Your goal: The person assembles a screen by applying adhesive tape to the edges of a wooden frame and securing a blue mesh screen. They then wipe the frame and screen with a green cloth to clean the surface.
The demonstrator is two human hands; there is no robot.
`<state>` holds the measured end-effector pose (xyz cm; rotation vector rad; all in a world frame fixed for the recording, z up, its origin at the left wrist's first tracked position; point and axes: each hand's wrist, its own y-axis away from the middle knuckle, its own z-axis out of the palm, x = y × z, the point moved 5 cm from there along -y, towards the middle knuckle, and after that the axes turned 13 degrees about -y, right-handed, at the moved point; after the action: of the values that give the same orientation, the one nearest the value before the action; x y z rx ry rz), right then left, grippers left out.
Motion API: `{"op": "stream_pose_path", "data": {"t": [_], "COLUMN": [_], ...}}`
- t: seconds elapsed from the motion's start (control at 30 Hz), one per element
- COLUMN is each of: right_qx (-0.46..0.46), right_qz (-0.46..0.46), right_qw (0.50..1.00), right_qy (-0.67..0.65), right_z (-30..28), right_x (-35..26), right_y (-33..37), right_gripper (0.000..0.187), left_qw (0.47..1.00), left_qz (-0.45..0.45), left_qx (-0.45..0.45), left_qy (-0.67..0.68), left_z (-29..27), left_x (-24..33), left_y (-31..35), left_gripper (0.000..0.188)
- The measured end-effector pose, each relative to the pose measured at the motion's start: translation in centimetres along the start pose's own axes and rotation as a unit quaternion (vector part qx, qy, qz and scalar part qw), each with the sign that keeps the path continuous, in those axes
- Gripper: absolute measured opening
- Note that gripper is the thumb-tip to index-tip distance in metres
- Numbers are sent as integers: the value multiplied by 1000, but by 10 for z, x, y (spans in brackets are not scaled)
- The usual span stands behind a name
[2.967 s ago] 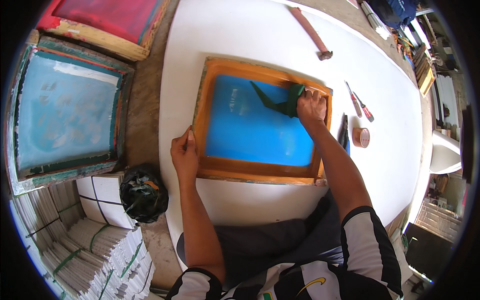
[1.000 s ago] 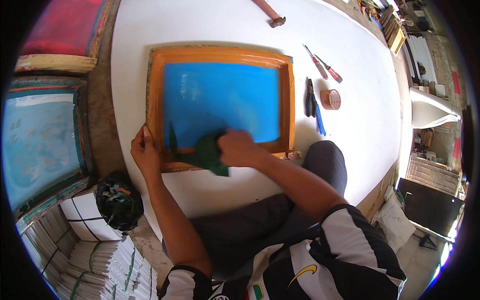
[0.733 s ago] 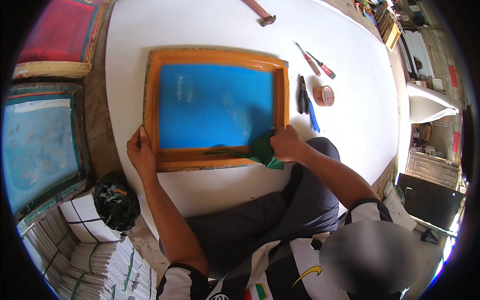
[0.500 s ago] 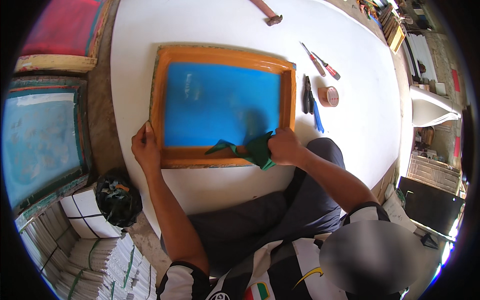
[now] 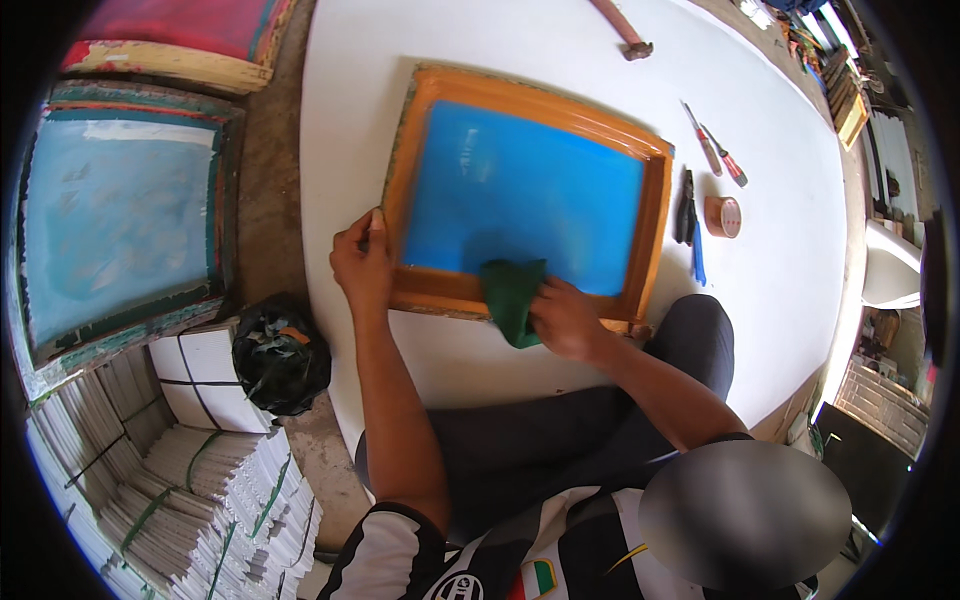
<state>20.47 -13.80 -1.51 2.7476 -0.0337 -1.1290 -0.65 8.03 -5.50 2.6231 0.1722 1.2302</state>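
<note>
Apparently mid-wipe: right hand (image 5: 567, 320), fingers gripping green cloth (image 5: 513, 303); left hand (image 5: 363, 265), fingers pinching orange frame (image 5: 540, 105); next stroke likely needs it steady.

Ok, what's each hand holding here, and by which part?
The right hand holds the green cloth by its right edge; the left hand holds the orange frame by the lower part of its left side.

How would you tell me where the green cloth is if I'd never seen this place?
Find the big white surface, then the orange frame with the bright blue middle lying on it. On the frame's edge nearest the person, the right hand holds the green cloth. It's dark, floppy and bunched, unlike the stiff orange frame under it.
</note>
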Motion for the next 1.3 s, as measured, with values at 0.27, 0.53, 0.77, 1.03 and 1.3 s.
{"op": "stream_pose_path", "data": {"t": [0.27, 0.53, 0.77, 1.03, 1.3], "right_qx": [-47, -22, -44, -45, -70], "right_qz": [-81, -37, -39, -51, -39], "right_qw": [995, 995, 994, 997, 995], "right_qy": [-22, -88, -89, -48, 60], "right_z": [55, 52, 61, 24, -35], "right_x": [-79, -56, -62, -19, 25], "right_y": [-113, -101, -113, -48, 34], "right_gripper": [7, 11, 11, 12, 21], "left_qw": [999, 1000, 1000, 999, 1000], "left_qz": [19, 12, 9, -33, -11], "left_qx": [20, 16, 7, -30, -14], "left_qy": [-31, 11, -28, 16, 16], "left_z": [3, 3, 4, -1, 4], "left_x": [-7, -17, -6, 5, -15], "left_y": [-4, -5, -3, 3, -5], "left_gripper": [32, 31, 30, 30, 31]}}
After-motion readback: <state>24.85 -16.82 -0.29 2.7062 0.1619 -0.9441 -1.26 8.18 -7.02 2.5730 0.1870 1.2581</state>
